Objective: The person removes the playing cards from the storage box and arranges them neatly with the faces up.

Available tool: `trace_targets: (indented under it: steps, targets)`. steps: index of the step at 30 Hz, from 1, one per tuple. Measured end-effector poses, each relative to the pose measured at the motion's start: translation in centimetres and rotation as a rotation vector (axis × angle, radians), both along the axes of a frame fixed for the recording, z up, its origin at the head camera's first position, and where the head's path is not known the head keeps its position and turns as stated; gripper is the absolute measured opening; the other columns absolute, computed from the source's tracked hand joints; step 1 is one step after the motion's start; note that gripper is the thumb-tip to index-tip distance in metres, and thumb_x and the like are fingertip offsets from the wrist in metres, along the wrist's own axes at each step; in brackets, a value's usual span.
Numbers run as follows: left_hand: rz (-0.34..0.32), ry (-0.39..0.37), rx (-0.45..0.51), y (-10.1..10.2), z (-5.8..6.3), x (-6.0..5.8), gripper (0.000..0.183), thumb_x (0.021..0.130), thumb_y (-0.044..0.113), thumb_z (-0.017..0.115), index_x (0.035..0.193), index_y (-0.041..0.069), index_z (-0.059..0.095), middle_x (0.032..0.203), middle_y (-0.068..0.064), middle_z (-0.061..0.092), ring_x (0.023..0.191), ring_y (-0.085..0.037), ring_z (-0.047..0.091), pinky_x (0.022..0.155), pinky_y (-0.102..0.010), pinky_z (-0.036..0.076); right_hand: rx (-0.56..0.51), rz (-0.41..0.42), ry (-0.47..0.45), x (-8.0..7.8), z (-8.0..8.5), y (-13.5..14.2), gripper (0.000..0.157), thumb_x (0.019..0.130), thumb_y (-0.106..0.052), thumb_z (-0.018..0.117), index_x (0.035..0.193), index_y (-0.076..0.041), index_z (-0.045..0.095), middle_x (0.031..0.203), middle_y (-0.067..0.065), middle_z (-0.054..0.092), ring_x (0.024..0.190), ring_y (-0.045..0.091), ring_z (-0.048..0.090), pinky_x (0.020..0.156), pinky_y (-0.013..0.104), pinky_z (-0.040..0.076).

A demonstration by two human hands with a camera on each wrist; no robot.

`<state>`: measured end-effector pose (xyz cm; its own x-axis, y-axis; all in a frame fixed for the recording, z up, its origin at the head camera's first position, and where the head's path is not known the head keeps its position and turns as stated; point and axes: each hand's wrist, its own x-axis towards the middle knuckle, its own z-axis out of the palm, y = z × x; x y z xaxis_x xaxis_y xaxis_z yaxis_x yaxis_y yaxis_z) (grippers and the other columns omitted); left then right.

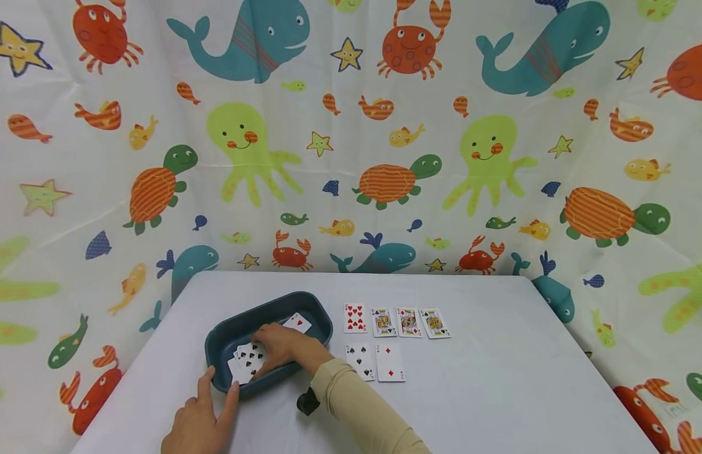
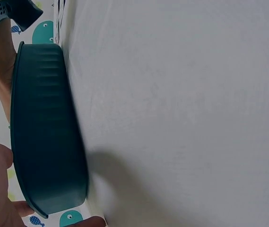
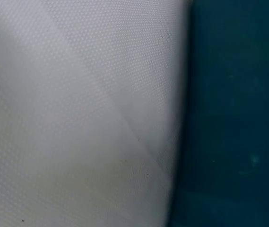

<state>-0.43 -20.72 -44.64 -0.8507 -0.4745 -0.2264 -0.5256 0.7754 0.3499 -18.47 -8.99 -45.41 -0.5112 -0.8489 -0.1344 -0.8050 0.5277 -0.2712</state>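
A dark teal oval tub (image 1: 313,306) stands on the table, its outer wall (image 2: 47,127) large in the left wrist view. Inside, at the left end, lie black-spotted playing cards (image 1: 250,359); another card with red marks (image 1: 297,322) is at the far right end. My right hand (image 1: 279,345) reaches into the tub with bent fingers over the spotted cards; its grip on them is hidden. With thumb and forefinger spread, my left hand (image 1: 200,419) touches the tub's near left rim. The right wrist view shows only the tub's wall (image 3: 238,113) beside white cloth.
Right of the tub, face-up cards lie in two rows on the white table (image 1: 498,378). The far row holds a ten of hearts (image 1: 355,318) and several face cards (image 1: 409,322); nearer are a spade card (image 1: 360,362) and a two of diamonds (image 1: 390,363). A sea-animal curtain (image 1: 339,208) hangs behind.
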Motion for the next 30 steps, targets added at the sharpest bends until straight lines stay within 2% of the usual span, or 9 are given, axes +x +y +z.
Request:
trace_targets:
  steps: [8, 12, 19, 26, 30]
  targets:
    - [0.016, -0.015, -0.004, 0.1, -0.1, -0.1, 0.102, 0.091, 0.085, 0.029, 0.15, 0.001, 0.026, 0.095, -0.029, 0.058, 0.087, -0.041, 0.059, 0.075, -0.064, 0.053, 0.041, -0.009, 0.04, 0.1, 0.1, -0.3, 0.08, 0.076, -0.059, 0.085, 0.143, -0.024, 0.058, 0.141, -0.011, 0.056, 0.126, 0.003, 0.052, 0.104, 0.02, 0.043]
    - [0.006, -0.02, 0.01, 0.0, 0.0, -0.1, 0.102, 0.091, 0.085, 0.027, 0.15, 0.002, 0.025, 0.095, -0.028, 0.059, 0.087, -0.041, 0.06, 0.074, -0.064, 0.053, 0.023, -0.019, 0.036, 0.1, 0.0, -0.1, 0.08, 0.077, -0.06, 0.084, 0.144, -0.024, 0.058, 0.141, -0.011, 0.056, 0.124, 0.003, 0.052, 0.103, 0.02, 0.044]
    - [-0.008, -0.025, 0.022, -0.1, 0.0, 0.0, 0.108, 0.087, 0.089, 0.021, 0.15, 0.002, 0.025, 0.095, -0.028, 0.059, 0.086, -0.042, 0.06, 0.072, -0.063, 0.052, -0.075, -0.033, -0.009, 0.3, 0.2, 0.5, 0.082, 0.076, -0.061, 0.084, 0.143, -0.021, 0.059, 0.14, -0.008, 0.057, 0.121, 0.003, 0.053, 0.101, 0.018, 0.044]
    - [-0.008, -0.022, -0.002, 0.1, -0.1, 0.1, 0.103, 0.091, 0.085, 0.025, 0.149, 0.0, 0.026, 0.092, -0.026, 0.06, 0.085, -0.042, 0.061, 0.074, -0.065, 0.053, -0.206, -0.062, -0.101, 0.0, 0.5, 1.2, 0.078, 0.078, -0.057, 0.085, 0.142, -0.019, 0.06, 0.135, -0.007, 0.059, 0.111, 0.001, 0.053, 0.095, 0.015, 0.044]
    - [-0.006, -0.024, -0.002, 0.1, 0.0, 0.0, 0.103, 0.091, 0.085, 0.025, 0.149, 0.0, 0.026, 0.092, -0.026, 0.06, 0.086, -0.042, 0.061, 0.074, -0.065, 0.053, -0.289, -0.084, -0.156, -0.1, 1.0, 1.8, 0.078, 0.078, -0.053, 0.085, 0.143, -0.018, 0.059, 0.139, -0.005, 0.059, 0.113, 0.001, 0.053, 0.096, 0.016, 0.044]
